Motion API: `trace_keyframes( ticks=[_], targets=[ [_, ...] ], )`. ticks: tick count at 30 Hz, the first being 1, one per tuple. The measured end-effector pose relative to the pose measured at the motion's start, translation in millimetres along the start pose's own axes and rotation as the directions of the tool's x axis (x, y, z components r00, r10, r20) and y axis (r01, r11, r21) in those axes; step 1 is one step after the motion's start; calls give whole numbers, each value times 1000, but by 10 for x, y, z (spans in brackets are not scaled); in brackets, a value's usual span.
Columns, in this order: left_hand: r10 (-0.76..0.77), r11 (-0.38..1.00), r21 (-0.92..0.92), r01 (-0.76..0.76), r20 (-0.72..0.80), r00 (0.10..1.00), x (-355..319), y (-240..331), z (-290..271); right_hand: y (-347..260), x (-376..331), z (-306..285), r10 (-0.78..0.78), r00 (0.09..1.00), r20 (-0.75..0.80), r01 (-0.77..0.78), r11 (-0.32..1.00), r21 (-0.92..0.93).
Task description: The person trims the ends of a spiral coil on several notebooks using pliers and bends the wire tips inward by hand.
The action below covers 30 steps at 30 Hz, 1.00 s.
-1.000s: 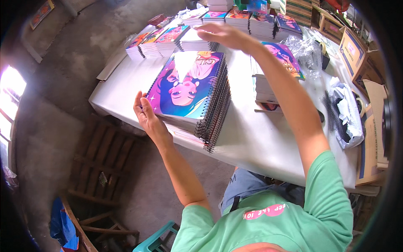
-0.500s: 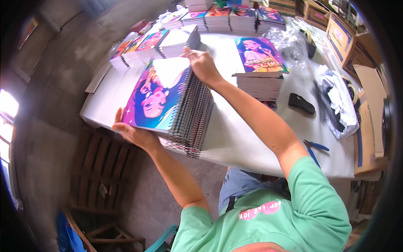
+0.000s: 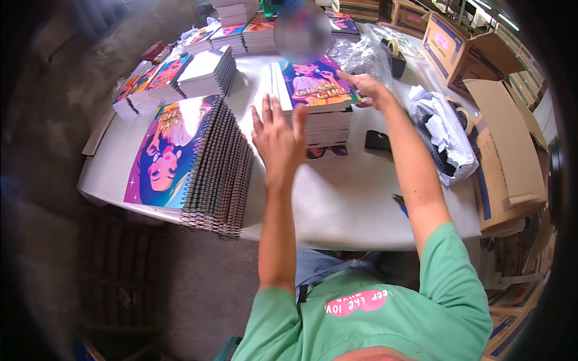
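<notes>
A tall stack of wire-bound notebooks (image 3: pixel 165 159) with colourful illustrated covers stands at the table's left front, coils facing right. Right of it is a stack of unbound notebooks (image 3: pixel 319 87), white pages showing at the side and punched holes along the top one's left edge. My left hand (image 3: pixel 278 138) is open, fingers spread, at this stack's near left corner; whether it touches is unclear. At the stack's right edge, my right hand (image 3: pixel 371 90) has thumb and fingers closed on the upper notebook.
More notebook piles (image 3: pixel 205 69) line the far and left table edges. Clear plastic wrap (image 3: pixel 361 57) and a tape dispenser (image 3: pixel 395 59) lie behind. A black object (image 3: pixel 378 141), partly hidden pliers (image 3: pixel 400 203), a white bag (image 3: pixel 445 138) and cardboard boxes (image 3: pixel 506 144) are at right.
Both hands have left the wire-bound stack, which now stands on the table, and moved right to the unbound stack. My right hand now grips its edge. The view has shifted right.
</notes>
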<state>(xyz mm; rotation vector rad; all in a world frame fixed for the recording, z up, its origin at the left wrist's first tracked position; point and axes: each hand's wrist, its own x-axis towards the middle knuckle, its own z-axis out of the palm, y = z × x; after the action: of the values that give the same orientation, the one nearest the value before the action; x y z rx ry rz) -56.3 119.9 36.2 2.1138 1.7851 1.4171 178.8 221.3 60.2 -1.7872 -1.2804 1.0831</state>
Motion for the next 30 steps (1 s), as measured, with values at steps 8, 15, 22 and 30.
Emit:
trace_keyframes(
  ticks=[8,15,22,30],
  targets=[
    [37,960,268,-85,181,983,145,-3,260,-136,72,34,-308,936,-169,247,919,-308],
    [56,980,172,-96,221,974,76,-23,284,-340,-221,102,-566,748,-347,371,789,-489],
    [-59,628,-776,65,36,998,126,199,45,-167,-841,-187,-522,749,-408,662,603,445],
    [-144,67,-997,47,38,989,-633,366,-193,432,-1901,326,-443,777,-448,550,129,825]
  ],
)
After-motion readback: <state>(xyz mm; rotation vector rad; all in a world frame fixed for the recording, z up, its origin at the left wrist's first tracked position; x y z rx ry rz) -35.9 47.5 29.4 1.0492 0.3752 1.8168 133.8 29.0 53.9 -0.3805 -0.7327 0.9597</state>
